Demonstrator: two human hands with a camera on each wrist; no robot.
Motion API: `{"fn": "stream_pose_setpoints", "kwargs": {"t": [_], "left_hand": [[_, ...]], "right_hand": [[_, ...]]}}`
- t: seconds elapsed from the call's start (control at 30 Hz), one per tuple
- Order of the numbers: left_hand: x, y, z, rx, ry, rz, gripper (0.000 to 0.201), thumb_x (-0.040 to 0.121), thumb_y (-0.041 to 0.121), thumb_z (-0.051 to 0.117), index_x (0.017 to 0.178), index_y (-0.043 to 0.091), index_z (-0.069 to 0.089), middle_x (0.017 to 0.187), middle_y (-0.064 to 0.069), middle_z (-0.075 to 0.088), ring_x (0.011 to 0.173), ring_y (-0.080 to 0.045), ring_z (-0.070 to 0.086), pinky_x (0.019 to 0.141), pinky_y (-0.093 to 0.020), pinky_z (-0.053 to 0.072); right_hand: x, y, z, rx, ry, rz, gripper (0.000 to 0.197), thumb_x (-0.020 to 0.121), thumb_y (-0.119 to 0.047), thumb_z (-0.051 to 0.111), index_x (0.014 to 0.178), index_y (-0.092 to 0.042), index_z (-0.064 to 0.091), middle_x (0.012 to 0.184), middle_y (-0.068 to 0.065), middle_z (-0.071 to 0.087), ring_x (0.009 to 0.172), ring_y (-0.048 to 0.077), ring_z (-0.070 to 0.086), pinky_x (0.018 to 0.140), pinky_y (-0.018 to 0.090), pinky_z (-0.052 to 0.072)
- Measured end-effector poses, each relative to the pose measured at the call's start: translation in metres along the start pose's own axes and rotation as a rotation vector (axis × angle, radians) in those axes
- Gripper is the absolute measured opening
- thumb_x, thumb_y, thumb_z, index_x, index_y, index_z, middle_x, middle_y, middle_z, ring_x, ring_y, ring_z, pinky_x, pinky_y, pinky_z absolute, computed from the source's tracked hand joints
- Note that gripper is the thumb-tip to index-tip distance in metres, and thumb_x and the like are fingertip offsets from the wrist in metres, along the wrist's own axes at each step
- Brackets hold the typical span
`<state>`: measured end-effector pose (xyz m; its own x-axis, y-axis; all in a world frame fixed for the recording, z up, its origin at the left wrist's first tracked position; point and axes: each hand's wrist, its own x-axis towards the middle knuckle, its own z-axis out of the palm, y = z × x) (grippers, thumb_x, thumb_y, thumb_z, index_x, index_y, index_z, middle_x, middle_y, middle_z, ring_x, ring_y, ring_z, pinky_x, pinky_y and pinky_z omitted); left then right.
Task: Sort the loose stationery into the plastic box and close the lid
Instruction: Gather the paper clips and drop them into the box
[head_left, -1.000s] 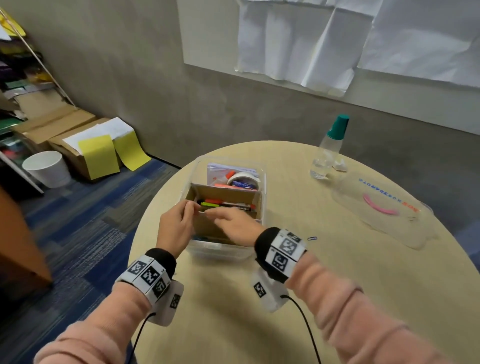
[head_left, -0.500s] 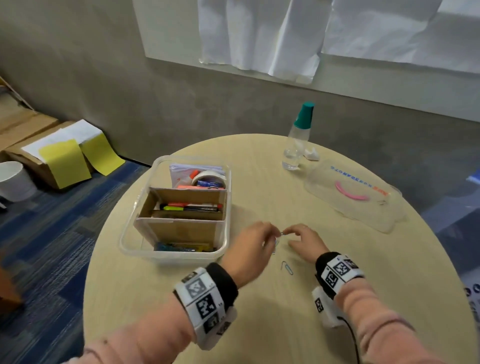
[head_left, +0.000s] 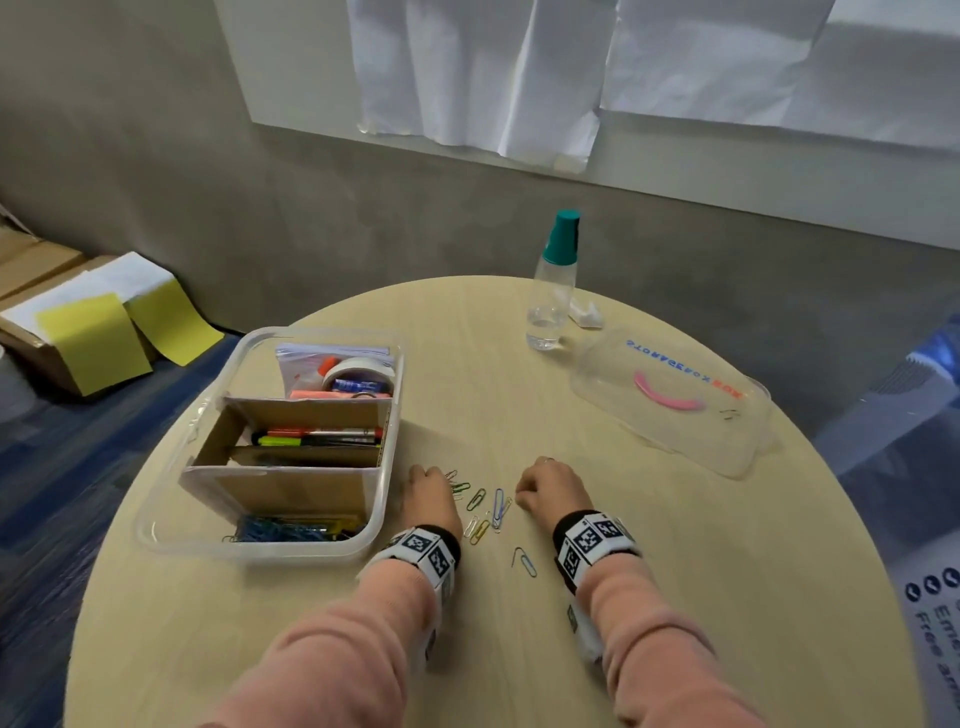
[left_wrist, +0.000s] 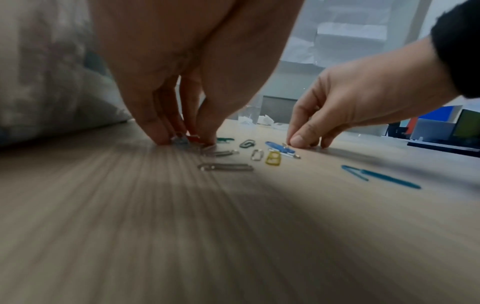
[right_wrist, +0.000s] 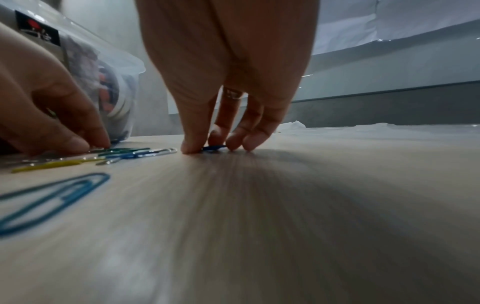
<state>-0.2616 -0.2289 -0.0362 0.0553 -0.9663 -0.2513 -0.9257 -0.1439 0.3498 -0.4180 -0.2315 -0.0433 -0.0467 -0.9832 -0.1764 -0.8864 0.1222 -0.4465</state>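
Note:
The clear plastic box (head_left: 156, 525) stands open at the table's left, with a cardboard divider, markers (head_left: 317, 436), a tape roll (head_left: 353, 369) and blue clips in its front section. Its lid (head_left: 670, 410) lies flat at the far right. Several loose paper clips (head_left: 488, 506) lie between my hands, and one blue clip (head_left: 524, 561) lies nearer to me. My left hand (head_left: 434, 483) (left_wrist: 187, 139) pinches clips at the pile's left end, beside the box. My right hand (head_left: 524, 493) (right_wrist: 205, 149) pinches a blue clip (right_wrist: 214, 147) against the tabletop.
A clear bottle with a teal cap (head_left: 553, 291) stands at the back of the round table (head_left: 311, 649), with a crumpled wrapper (head_left: 587, 317) beside it. Cardboard boxes with yellow paper (head_left: 88, 332) sit on the floor at the left.
Both hands left the box's divider and came down to the loose clips on the table. Since half a second ago they have drawn apart, each pinching at one end of the pile.

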Motion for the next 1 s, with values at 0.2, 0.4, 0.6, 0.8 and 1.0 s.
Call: {"fn": "stream_pose_setpoints", "kwargs": {"t": [0.2,0.4,0.6,0.8,1.0], "left_hand": [[-0.003,-0.008,-0.002,0.010,-0.046,0.086,0.023,0.090,0.003,0.050,0.112,0.005,0.055,0.115,-0.011,0.052,0.105,-0.024,0.055,0.094,-0.032,0.048],[-0.027,-0.023,0.002,0.069,-0.172,0.165,0.021,0.096,0.019,0.047,0.112,0.007,0.054,0.115,-0.011,0.053,0.104,-0.023,0.054,0.090,-0.030,0.046],[-0.042,-0.031,0.000,-0.219,-0.271,0.148,0.019,0.095,0.012,0.045,0.107,0.002,0.055,0.112,-0.013,0.055,0.104,-0.024,0.056,0.094,-0.032,0.046],[-0.061,-0.021,-0.028,-1.050,-0.298,0.061,0.019,0.100,0.017,0.035,0.088,0.008,0.046,0.076,-0.003,0.053,0.066,-0.011,0.051,0.062,-0.019,0.045],[-0.064,-0.022,-0.031,-1.231,-0.297,0.023,0.018,0.100,0.016,0.035,0.086,0.009,0.043,0.072,-0.003,0.047,0.062,-0.011,0.047,0.057,-0.019,0.041]], "right_hand": [[-0.017,-0.002,0.007,-0.072,-0.093,0.056,0.018,0.092,-0.009,0.045,0.081,-0.011,0.059,0.111,0.015,0.057,0.104,0.029,0.055,0.087,0.032,0.043],[-0.031,0.002,0.002,0.455,-0.071,0.267,0.019,0.095,-0.006,0.042,0.083,-0.005,0.057,0.081,0.009,0.059,0.071,0.019,0.051,0.065,0.025,0.040],[-0.035,-0.004,-0.009,1.452,-0.023,0.468,0.027,0.094,0.007,0.029,0.084,-0.003,0.051,0.065,0.008,0.044,0.057,0.017,0.041,0.051,0.024,0.035],[-0.022,-0.029,-0.003,0.850,-0.051,0.507,0.034,0.094,-0.029,0.042,0.082,-0.005,0.061,0.064,0.004,0.049,0.052,0.016,0.044,0.049,0.023,0.035],[-0.023,-0.050,0.018,-0.016,-0.030,0.327,0.030,0.085,-0.031,0.062,0.097,-0.003,0.061,0.105,0.015,0.064,0.095,0.031,0.062,0.068,0.027,0.041]]}}
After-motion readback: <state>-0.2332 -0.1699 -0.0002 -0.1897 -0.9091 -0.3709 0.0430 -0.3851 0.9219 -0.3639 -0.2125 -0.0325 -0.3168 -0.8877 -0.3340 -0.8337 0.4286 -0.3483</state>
